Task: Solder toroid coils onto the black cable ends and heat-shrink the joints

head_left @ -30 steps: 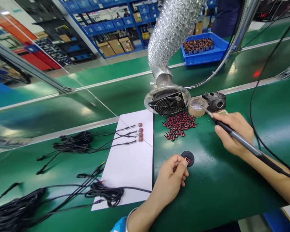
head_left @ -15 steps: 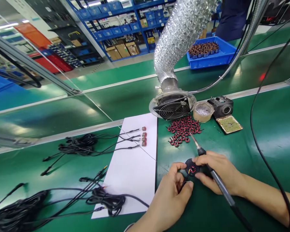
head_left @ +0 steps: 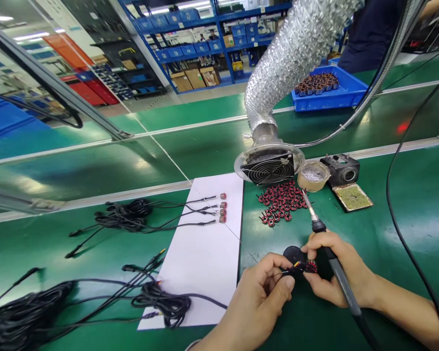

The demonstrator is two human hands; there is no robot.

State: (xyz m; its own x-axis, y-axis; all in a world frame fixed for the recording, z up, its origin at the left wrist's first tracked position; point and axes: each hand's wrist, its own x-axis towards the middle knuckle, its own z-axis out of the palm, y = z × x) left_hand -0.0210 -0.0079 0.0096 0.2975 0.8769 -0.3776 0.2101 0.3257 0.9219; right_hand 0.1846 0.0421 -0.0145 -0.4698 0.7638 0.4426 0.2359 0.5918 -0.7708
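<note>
My left hand (head_left: 258, 297) pinches a thin black cable (head_left: 287, 271) with yellow and red wire ends. Those ends meet a small red and black ring coil (head_left: 312, 266), which the fingertips of my right hand (head_left: 349, 270) grip at its side. Also in my right hand is a soldering iron (head_left: 339, 279), its tip (head_left: 306, 195) pointing away over the edge of the coil pile (head_left: 283, 197). Just behind my fingers a round black disc (head_left: 293, 253) lies on the bench. Whether the wires touch the coil is too small to tell.
Left of my hands lies a white sheet (head_left: 201, 258) with several coils joined to black cables (head_left: 124, 217). A fume extractor (head_left: 269, 168), a solder pot (head_left: 313, 175) and an iron stand (head_left: 340, 168) are behind the pile. Farther back, a person stands near a blue tray (head_left: 325, 100).
The coil has gone from the black disc into my right fingertips, beside the wire ends. Both hands sit slightly lower and to the right in view, as the whole scene has shifted.
</note>
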